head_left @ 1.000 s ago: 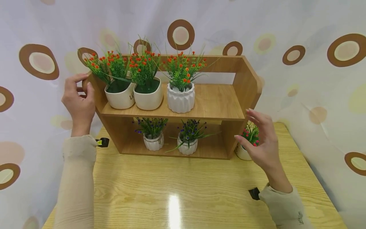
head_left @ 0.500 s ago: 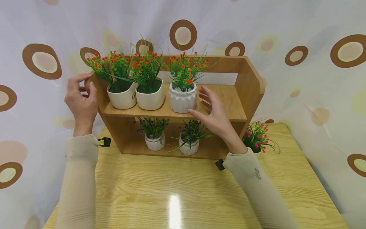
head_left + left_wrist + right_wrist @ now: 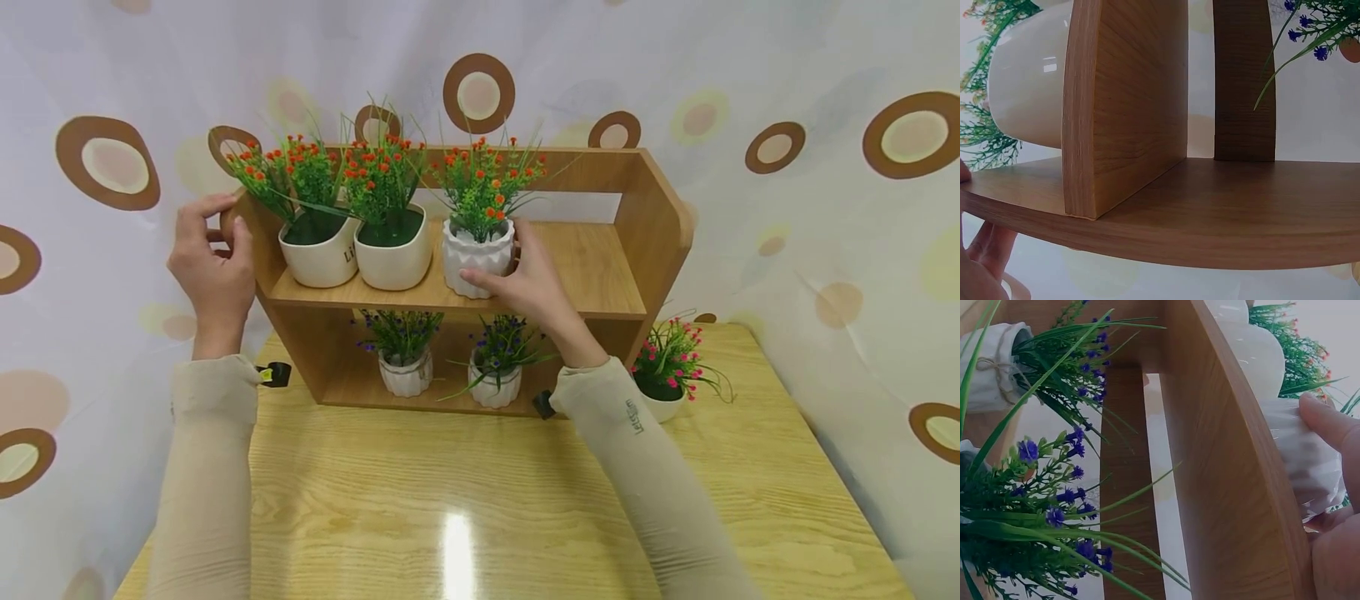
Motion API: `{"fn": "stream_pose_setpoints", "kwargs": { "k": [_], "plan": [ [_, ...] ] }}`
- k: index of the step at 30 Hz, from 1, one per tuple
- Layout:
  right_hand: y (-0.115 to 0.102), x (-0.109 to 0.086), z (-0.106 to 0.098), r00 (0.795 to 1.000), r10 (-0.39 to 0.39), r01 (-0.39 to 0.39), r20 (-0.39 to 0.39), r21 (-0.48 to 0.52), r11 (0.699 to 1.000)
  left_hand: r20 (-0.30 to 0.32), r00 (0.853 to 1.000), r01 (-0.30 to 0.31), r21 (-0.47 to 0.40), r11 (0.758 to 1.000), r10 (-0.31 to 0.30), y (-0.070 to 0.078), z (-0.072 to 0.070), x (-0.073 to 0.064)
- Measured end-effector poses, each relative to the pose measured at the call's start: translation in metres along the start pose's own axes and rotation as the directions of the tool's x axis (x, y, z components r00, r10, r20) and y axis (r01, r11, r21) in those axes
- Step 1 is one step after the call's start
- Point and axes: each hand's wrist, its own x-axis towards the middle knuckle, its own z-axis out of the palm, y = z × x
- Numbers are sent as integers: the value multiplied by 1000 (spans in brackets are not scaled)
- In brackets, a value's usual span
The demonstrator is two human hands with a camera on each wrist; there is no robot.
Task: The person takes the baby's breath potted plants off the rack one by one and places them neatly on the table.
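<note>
My left hand (image 3: 212, 271) grips the left side panel of a wooden two-tier shelf (image 3: 581, 267), thumb on the inner side and fingers outside. With my right hand (image 3: 528, 279) I hold a ribbed white flowerpot (image 3: 474, 258) of orange flowers on the upper tier, its thumb across the front and fingers behind the right side. The right wrist view shows the thumb lying along that white pot (image 3: 1307, 462). Left of it stand two smooth white flowerpots, a middle one (image 3: 392, 258) and a lettered one (image 3: 315, 260), both with orange flowers.
On the lower tier sit two white pots of purple flowers, a left one (image 3: 406, 375) and a right one (image 3: 495, 385). A white pot with pink flowers (image 3: 663, 404) stands on the wooden table (image 3: 375, 492) right of the shelf. A patterned curtain (image 3: 750, 75) hangs behind.
My right hand has moved left from beside the shelf's right side to the ribbed flowerpot and taken hold of it. The left hand stays on the side panel.
</note>
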Motion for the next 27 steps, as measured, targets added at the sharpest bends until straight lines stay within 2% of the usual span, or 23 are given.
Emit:
{"fn": "stream_pose_setpoints", "kwargs": {
  "k": [4, 16, 18, 24, 27],
  "plan": [
    [1, 2, 3, 1000, -11, 11, 11, -9, 1000, -27, 1000, 3, 4, 1000, -3, 0, -3, 1],
    [0, 4, 7, 1000, -16, 16, 9, -43, 999, -45, 999, 11, 5, 1000, -11, -1, -7, 0],
    [0, 3, 7, 1000, -13, 13, 4, -35, 999, -49, 999, 8, 0, 1000, -8, -1, -6, 0],
    [1, -4, 2, 998, 16, -18, -55, -40, 999, -8, 1000, -10, -8, 1000, 10, -1, 3, -1],
    [1, -5, 0, 998, 15, -18, -68, -52, 999, -27, 1000, 2, -19, 1000, -3, 0, 4, -1]
  ]
}}
